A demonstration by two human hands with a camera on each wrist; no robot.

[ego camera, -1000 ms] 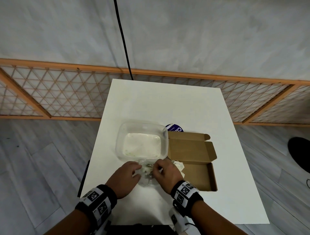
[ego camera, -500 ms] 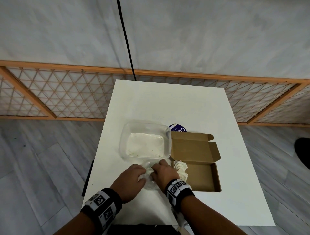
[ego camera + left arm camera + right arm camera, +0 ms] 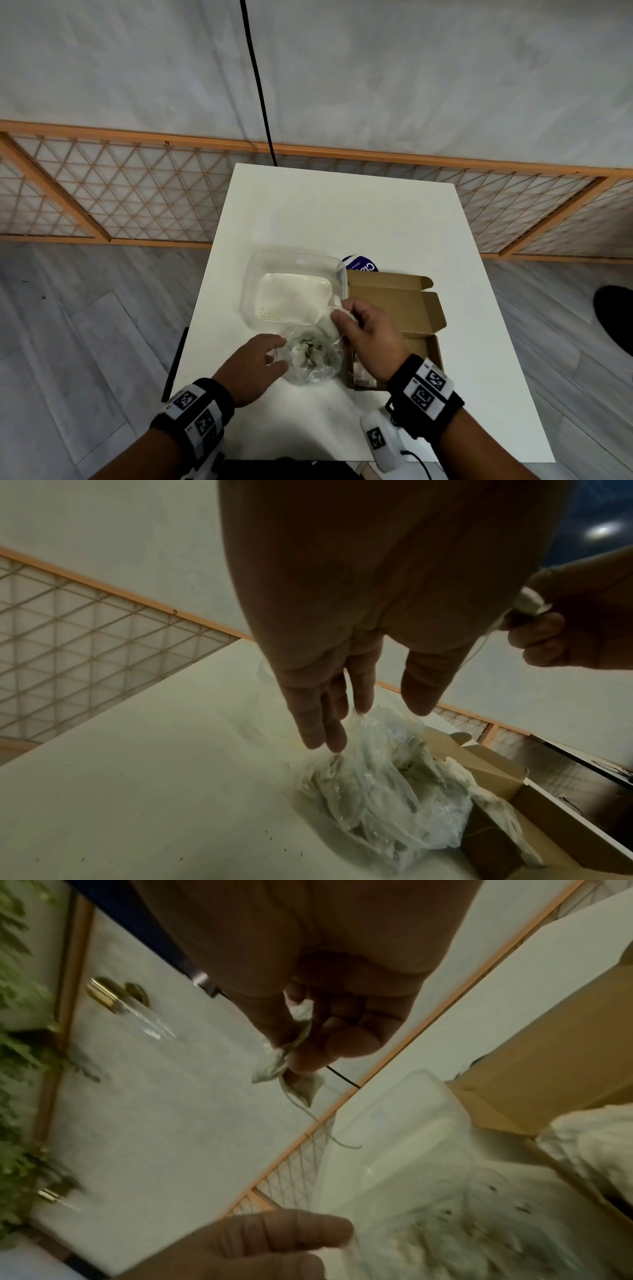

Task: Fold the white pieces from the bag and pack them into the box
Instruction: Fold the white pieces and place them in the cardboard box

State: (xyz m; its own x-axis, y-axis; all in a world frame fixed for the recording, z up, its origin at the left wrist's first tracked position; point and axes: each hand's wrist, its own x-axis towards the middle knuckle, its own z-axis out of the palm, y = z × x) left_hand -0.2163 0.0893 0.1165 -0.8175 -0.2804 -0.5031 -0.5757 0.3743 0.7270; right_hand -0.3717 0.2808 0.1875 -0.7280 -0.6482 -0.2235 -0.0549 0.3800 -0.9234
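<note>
Step in hand: extraction. My right hand (image 3: 371, 337) has one small white crumpled fabric piece (image 3: 334, 317) pinched between thumb and curled fingers, held above the near-right corner of the clear plastic tub (image 3: 294, 289). In the right wrist view a thin string dangles from the piece, which sticks out past the fingertips (image 3: 304, 1061) — most of it is outside the grip, only a corner is clamped.

My left hand (image 3: 251, 368) sits at 9 o'clock of the crinkled transparent plastic bag (image 3: 313, 359), fingers straight and relaxed, tips just touching the bag's edge, gripping nothing. The bag lies on the white rectangular table (image 3: 342, 212), with more pale pieces inside, just beside the box.

The open brown cardboard box (image 3: 397, 305) is at 3 o'clock of the tub, lid flap thrown back. At least one white piece already sits in its near end — count not readable, since my right wrist covers it.

Next, as I judge it: bring the left hand over to take the free corner, flatten and fold the piece between both hands, then set it in the box at 3 o'clock. Watch the string — it may snag on the bag or tub rim.
</note>
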